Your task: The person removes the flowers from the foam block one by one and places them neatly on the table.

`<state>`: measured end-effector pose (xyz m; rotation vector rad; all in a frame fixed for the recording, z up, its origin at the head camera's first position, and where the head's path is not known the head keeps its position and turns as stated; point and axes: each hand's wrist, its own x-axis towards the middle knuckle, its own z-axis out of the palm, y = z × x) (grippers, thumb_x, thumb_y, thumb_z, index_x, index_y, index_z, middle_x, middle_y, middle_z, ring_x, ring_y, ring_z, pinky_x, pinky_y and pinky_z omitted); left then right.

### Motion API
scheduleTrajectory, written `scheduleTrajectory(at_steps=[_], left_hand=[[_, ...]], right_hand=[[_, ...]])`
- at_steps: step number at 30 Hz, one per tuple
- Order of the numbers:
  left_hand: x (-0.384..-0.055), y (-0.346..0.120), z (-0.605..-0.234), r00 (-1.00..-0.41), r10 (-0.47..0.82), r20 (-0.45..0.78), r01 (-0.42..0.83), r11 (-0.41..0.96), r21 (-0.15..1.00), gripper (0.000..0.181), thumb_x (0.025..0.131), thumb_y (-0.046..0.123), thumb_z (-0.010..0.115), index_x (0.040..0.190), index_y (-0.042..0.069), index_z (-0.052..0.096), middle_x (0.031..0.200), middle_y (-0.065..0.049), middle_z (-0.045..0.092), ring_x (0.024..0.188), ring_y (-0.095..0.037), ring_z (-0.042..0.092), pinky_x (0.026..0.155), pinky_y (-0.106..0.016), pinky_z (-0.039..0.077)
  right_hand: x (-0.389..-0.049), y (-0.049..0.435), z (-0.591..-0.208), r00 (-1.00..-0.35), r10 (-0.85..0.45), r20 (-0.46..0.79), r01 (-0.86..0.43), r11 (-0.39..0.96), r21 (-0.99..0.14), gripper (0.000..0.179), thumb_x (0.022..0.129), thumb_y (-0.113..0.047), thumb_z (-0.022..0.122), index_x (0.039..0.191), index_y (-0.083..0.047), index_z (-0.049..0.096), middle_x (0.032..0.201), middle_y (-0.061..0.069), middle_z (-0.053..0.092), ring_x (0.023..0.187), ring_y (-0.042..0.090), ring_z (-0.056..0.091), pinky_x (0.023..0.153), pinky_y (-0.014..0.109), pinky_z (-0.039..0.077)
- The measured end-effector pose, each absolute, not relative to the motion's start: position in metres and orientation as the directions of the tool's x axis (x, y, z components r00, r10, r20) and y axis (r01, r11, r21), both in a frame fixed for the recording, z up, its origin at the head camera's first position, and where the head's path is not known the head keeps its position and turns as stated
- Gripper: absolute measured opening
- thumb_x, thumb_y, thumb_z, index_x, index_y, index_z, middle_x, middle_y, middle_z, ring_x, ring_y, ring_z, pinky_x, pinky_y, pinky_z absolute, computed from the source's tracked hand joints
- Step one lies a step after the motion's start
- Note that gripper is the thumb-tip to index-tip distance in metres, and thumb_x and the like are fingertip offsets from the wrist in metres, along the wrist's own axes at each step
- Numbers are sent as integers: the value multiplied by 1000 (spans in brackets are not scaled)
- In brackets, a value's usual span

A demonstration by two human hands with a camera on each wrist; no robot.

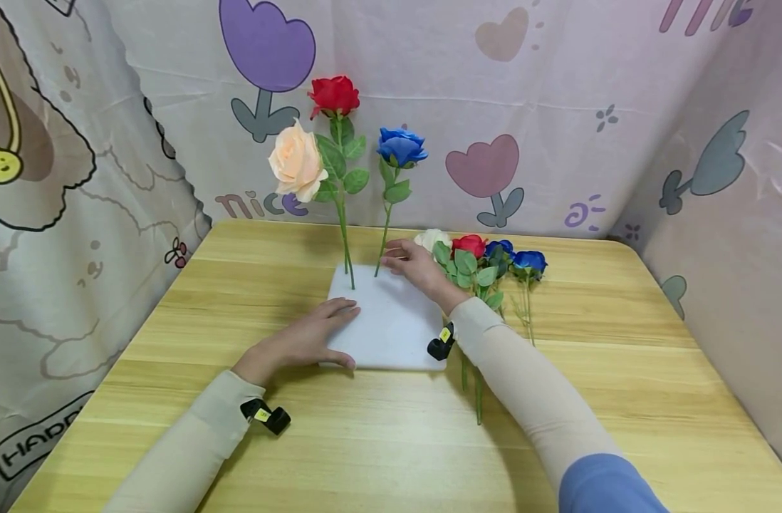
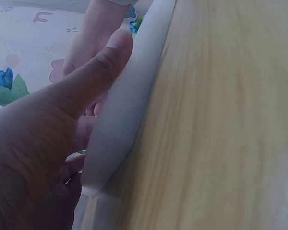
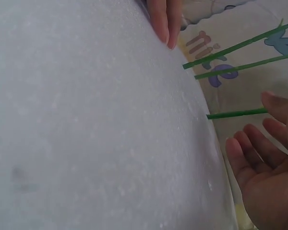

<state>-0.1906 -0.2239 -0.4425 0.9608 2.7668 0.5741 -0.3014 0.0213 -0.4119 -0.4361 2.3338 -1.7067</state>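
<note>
A white foam block [image 1: 391, 320] lies on the table. Upright in its far part stand a red rose [image 1: 335, 96], a peach rose [image 1: 298, 162] and a blue rose [image 1: 402, 147]. My left hand [image 1: 310, 335] rests at the block's left edge, thumb at the near side and fingers spread over the top. Close around the blue rose's stem [image 3: 235, 114] is my right hand [image 3: 264, 167], with thumb and forefinger apart and the other fingers loosely bent. Whether the fingers touch that stem is hard to see.
Right of the block lies a pile of roses: a white rose [image 1: 432, 239], a red rose [image 1: 469, 246] and blue roses [image 1: 529, 262], their stems partly under my right forearm. A printed cloth [image 1: 558, 92] hangs behind the wooden table [image 1: 391, 442].
</note>
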Motion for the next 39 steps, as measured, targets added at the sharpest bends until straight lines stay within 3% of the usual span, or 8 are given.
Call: scheduleTrajectory(at_steps=[9,16,27,39], left_hand=[[-192,-222,-441,-771,636,-1,584,708,397,115,69,78,63,153,5,31,158,-11,26,145,-31,20,117,-45,22],[-192,-223,-442,-775,632,-18,573,714,403,114,70,78,63,154,7,31,159,-9,25,146,-30,19,117,-45,22],[-192,-224,-444,-774,632,-24,570,713,408,115,69,78,63,154,8,30,159,-8,25,146,-30,18,118,-45,22],[-193,-224,-444,-777,630,-20,570,715,404,114,69,78,63,154,8,31,159,-8,25,146,-30,18,117,-45,23]], right_hand=[[-305,14,-411,-908,-414,64,-166,216,-962,34,105,-10,46,132,7,54,121,25,60,109,31,61,91,31,54],[-307,9,-417,-903,-422,82,-199,242,-950,31,105,-9,45,129,4,58,116,21,63,102,29,64,86,28,56],[-307,0,-426,-897,-435,74,-219,294,-930,30,106,-11,43,127,-1,61,114,15,65,105,24,63,87,28,55],[-309,0,-428,-912,-398,97,-219,273,-937,22,105,-9,45,123,1,53,106,17,66,97,26,65,81,29,58]])
